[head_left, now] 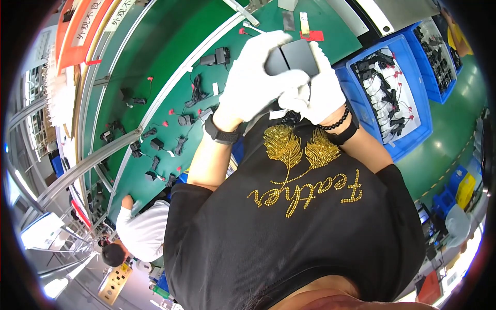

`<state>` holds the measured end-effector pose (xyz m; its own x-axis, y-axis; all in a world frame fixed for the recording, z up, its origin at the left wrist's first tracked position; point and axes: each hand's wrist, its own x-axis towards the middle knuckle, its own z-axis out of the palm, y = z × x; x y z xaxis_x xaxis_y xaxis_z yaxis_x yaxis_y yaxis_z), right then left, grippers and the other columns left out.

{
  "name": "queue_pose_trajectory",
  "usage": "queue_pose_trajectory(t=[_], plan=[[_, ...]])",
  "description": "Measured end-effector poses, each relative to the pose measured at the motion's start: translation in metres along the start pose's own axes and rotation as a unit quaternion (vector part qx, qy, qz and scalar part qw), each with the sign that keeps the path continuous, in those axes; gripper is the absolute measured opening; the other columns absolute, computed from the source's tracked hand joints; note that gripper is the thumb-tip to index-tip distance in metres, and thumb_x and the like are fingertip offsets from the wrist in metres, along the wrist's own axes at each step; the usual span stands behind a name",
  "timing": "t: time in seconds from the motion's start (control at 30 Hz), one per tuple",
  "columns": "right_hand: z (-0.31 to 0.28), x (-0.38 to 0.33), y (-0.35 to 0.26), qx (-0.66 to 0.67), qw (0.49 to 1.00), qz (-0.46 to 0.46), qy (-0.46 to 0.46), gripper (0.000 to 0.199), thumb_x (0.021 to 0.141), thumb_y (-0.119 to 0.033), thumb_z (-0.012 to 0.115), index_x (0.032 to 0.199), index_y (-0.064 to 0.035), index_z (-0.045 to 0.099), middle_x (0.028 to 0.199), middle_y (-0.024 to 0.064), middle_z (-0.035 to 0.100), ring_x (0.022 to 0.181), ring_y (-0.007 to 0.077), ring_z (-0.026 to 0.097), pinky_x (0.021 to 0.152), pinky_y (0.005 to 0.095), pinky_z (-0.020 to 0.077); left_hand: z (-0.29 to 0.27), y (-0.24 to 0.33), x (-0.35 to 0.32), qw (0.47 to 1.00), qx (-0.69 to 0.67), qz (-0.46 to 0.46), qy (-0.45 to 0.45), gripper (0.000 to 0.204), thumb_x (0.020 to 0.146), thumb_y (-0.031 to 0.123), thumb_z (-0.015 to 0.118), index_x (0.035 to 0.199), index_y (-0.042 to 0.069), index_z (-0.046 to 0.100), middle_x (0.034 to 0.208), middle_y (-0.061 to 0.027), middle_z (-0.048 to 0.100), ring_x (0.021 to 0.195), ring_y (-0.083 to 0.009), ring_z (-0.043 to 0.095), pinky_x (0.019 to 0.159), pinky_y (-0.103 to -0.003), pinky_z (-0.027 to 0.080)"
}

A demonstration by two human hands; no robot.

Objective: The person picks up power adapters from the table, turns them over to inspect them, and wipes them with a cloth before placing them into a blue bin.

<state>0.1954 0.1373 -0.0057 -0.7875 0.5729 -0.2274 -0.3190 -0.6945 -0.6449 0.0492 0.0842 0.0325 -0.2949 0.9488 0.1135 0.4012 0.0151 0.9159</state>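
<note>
Both my hands wear white gloves and meet above the green bench. My left hand is closed on a dark power adapter, thumb in front and fingers behind. A dark seam divides the adapter's face; whether it is one body or two pressed together I cannot tell. My right hand closes round its right side, fingers bent beneath it. Below the gloves, against my shirt, hangs a black coiled cable with a white tag. The adapter's underside is hidden by the gloves.
Several black adapters with cables and red caps, among them one adapter, lie along the green bench. To the right stands a blue bin of adapters and cables. A metal rail runs along the left. A co-worker leans at the bench.
</note>
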Motion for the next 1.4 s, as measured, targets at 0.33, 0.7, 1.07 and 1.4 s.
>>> queue_pose_trajectory(t=[0.33, 0.7, 1.07, 1.4], plan=[[-0.012, -0.010, -0.005, 0.189, 0.975, 0.066, -0.097, 0.061, 0.087, -0.048, 0.048, 0.127, -0.0025, 0.037, 0.101, 0.0104, 0.059, 0.077, 0.0211, 0.061, 0.064, 0.0306, 0.0493, 0.016, -0.003, 0.021, 0.992, 0.008, -0.060, -0.108, 0.037, 0.078, 0.020, 0.068, 0.109, 0.001, 0.059, 0.096, -0.0047, 0.062, 0.081, -0.0095, 0.057, 0.073, -0.024, 0.047], [-0.043, -0.019, -0.010, 0.369, 0.918, 0.139, -0.040, 0.052, 0.088, -0.058, 0.041, 0.102, -0.0090, 0.054, 0.074, 0.0106, 0.062, 0.044, 0.0212, 0.051, 0.039, 0.0329, 0.0445, 0.055, 0.018, 0.041, 0.959, 0.120, -0.091, -0.241, 0.058, 0.067, 0.020, 0.075, 0.113, -0.005, 0.051, 0.097, -0.0130, 0.058, 0.084, -0.0171, 0.059, 0.073, -0.028, 0.049], [-0.118, -0.088, -0.055, 0.227, 0.957, 0.168, 0.067, 0.035, 0.092, -0.035, 0.046, 0.109, -0.0042, 0.049, 0.068, 0.0092, 0.056, 0.051, 0.0186, 0.055, 0.044, 0.0279, 0.0484, 0.141, 0.028, 0.031, 0.962, 0.071, -0.019, -0.262, 0.057, 0.068, 0.019, 0.076, 0.116, 0.001, 0.052, 0.108, -0.0135, 0.058, 0.095, -0.0197, 0.059, 0.082, -0.031, 0.048], [-0.224, -0.106, -0.230, -0.589, 0.808, -0.015, -0.007, 0.067, 0.077, -0.015, 0.069, 0.133, -0.0027, 0.035, 0.121, 0.0141, 0.049, 0.110, 0.0198, 0.047, 0.092, 0.0323, 0.0423, 0.126, -0.003, 0.012, 0.975, 0.077, -0.164, -0.129, 0.041, 0.081, 0.019, 0.066, 0.116, 0.001, 0.053, 0.101, -0.0107, 0.059, 0.087, -0.0176, 0.059, 0.079, -0.031, 0.048]])
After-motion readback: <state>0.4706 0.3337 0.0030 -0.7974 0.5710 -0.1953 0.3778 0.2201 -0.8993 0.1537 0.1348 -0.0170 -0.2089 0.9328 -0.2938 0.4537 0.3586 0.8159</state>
